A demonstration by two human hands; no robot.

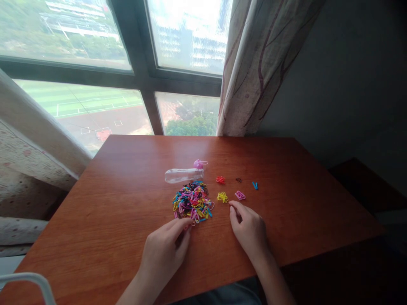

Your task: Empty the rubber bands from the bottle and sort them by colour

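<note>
On the bench (pixel 111 203), the left hand (pixel 167 243) has its fingers drawn together at the near edge of the mixed pile of rubber bands (pixel 192 199), and the right hand (pixel 249 224) has thumb and forefinger close together just beside the yellow bands (pixel 222 197) and pink bands (pixel 240 195); whether either pinches a band, I cannot tell. The pile's loops overlap, so a tug could drag neighbours out, and a careless brush of the right hand could mix the closely set yellow and pink groups.

A mixed heap of rubber bands (pixel 190 198) on the worktop (pixel 111 203)
Left hand (pixel 165 245) at its near edge; right hand (pixel 249 228) near yellow bands (pixel 222 197).
</note>
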